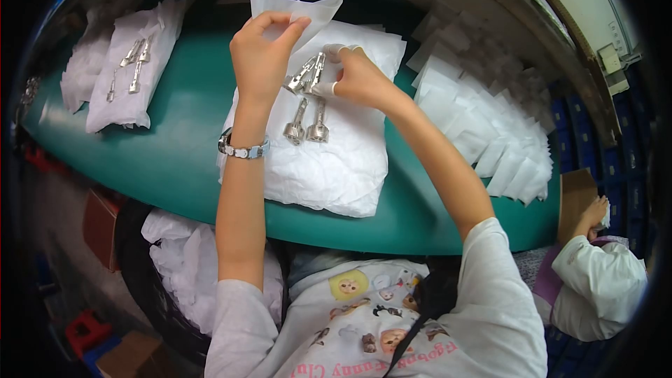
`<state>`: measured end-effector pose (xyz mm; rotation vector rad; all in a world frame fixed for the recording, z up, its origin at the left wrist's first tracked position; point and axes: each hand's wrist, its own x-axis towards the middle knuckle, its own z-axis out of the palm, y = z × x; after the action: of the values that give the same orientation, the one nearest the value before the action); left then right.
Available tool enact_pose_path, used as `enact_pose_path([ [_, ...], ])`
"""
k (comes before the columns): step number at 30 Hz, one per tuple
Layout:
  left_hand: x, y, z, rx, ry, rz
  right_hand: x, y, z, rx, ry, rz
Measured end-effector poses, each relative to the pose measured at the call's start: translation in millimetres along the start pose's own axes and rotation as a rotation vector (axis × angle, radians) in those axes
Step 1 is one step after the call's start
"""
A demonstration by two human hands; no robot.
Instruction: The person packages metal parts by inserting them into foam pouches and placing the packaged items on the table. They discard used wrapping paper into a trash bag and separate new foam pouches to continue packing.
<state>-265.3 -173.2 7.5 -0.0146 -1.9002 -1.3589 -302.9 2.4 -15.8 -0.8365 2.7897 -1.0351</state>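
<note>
My left hand (pixel 262 56) pinches a small white translucent bag or sheet (pixel 318 15) between thumb and fingers, raised over the far end of a white padded wrap (pixel 329 175). My right hand (pixel 360 78), with pale covers on its fingertips, closes around a slim silvery metal fitting (pixel 317 73). Another metal fitting (pixel 299 75) lies tilted just left of it. Nearer to me, two more fittings with thick round ends, a left one (pixel 295 122) and a right one (pixel 318 122), rest side by side on the wrap.
Many small white bags (pixel 490 126) overlap in a spread on the right of the green table (pixel 189 98). At left, another white wrap (pixel 115 108) carries several metal fittings. A black-lined bin (pixel 182 252) of white material stands below the table edge. Another person's arm (pixel 588 227) shows at right.
</note>
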Motion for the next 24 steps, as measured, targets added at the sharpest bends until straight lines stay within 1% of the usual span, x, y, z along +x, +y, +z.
enact_pose_path([
  [2, -1.1, 1.1, 0.1, 0.007, -0.01, -0.04, 0.0, -10.1, -9.5, -0.048, -0.102, 0.057],
  [5, -0.1, -0.2, 1.8, 0.01, -0.019, -0.063, -4.6, -7.0, -5.4, -0.038, 0.012, -0.011],
  [8, -0.3, 3.6, 1.1, 0.027, -0.022, -0.04, -10.2, -4.9, -13.2, 0.26, 0.059, 0.058],
  [11, -2.4, 1.9, 1.8, 0.081, -0.049, 0.0, -29.4, -6.2, -28.5, 0.497, 0.114, -0.049],
  [12, -3.2, 0.2, 2.6, 0.104, -0.061, 0.013, -36.0, -9.2, -38.4, 0.445, 0.182, -0.123],
  [15, -6.9, 4.3, 4.7, 0.162, -0.136, 0.096, -36.8, -18.1, -71.5, 0.257, 0.391, -0.245],
  [17, -9.5, 6.0, 6.0, 0.217, -0.177, 0.209, -30.9, -22.0, -88.8, 0.189, 0.453, -0.32],
  [21, -9.2, 4.5, 10.4, 0.24, -0.239, 0.391, -23.3, -32.1, -98.4, 0.105, 0.408, -0.39],
  [22, -9.7, 4.0, 11.4, 0.228, -0.241, 0.398, -21.0, -30.8, -97.2, 0.013, 0.384, -0.409],
  [24, -10.7, 3.5, 12.3, 0.207, -0.244, 0.408, -18.1, -29.5, -90.9, 0.042, 0.339, -0.406],
])
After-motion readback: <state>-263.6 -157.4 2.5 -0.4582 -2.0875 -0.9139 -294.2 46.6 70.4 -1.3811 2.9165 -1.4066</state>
